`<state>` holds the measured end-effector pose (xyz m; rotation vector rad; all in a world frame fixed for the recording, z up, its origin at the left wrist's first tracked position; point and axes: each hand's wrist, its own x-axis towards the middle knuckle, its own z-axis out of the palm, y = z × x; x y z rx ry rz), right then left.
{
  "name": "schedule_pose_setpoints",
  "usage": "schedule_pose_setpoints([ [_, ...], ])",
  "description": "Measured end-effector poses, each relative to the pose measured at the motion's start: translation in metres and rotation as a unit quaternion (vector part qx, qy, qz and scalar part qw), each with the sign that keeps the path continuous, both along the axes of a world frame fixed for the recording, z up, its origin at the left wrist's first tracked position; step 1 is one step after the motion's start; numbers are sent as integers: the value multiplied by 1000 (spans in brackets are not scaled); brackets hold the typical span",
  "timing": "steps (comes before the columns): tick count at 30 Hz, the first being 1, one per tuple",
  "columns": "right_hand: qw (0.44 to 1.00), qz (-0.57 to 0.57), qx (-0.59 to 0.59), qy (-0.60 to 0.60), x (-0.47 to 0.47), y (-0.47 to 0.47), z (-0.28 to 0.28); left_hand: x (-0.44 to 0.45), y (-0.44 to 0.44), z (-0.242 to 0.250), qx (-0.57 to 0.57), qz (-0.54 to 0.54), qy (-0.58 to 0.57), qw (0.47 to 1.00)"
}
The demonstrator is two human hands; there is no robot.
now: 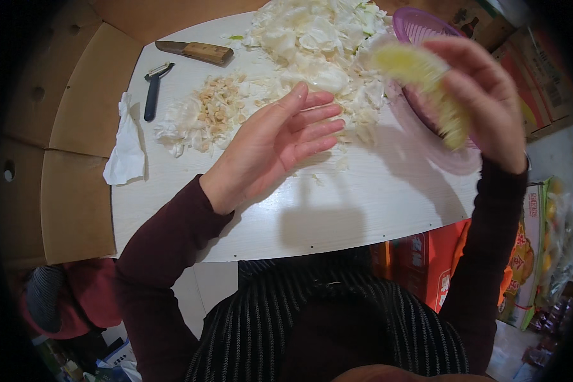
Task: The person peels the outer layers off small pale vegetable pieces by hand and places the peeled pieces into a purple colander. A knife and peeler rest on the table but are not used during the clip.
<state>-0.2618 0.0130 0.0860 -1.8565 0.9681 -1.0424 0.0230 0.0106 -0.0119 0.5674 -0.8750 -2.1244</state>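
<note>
My right hand (488,95) is raised over the purple plastic basket (410,24) at the right. It grips a curved, pale yellow fruit segment (422,71), apparently citrus such as pomelo, blurred by motion. Nothing lies in my left hand (291,126), which is held above the middle of the table with the palm turned up and the fingers apart. Beyond it spreads a large heap of whitish fruit membranes and peelings (315,52). A smaller pile of tan seeds (217,102) with papery scraps lies left of my left hand. The basket's contents are mostly hidden behind the right hand and segment.
On the white table (267,224) lie a wooden-handled knife (205,51), a black-handled peeler (153,93) and a crumpled white tissue or cloth (126,148). Cardboard panels (79,205) border the left and far sides. A red box (425,267) stands under the table's right edge.
</note>
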Motion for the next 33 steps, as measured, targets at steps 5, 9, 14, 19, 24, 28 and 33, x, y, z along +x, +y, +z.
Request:
schedule_pose_setpoints([
  [5,987,130,96,-17,61,-6,-44,16,2,-2,3,-108,90,990],
  [9,982,162,86,53,78,-7,-49,31,-3,-3,-37,-162,-1,986],
  [14,976,122,-89,154,86,-1,-52,32,-11,-5,-54,-169,-67,982],
  [19,977,71,-157,124,78,1,-51,27,-5,-4,-5,-125,-43,991],
  [24,998,45,28,-26,69,4,-56,26,-3,-2,-14,-67,-2,998],
  [28,987,68,62,-133,74,7,-76,21,1,-3,-6,-45,30,999],
  [33,986,51,77,-140,69,10,-78,24,4,-1,-39,-74,-9,996],
])
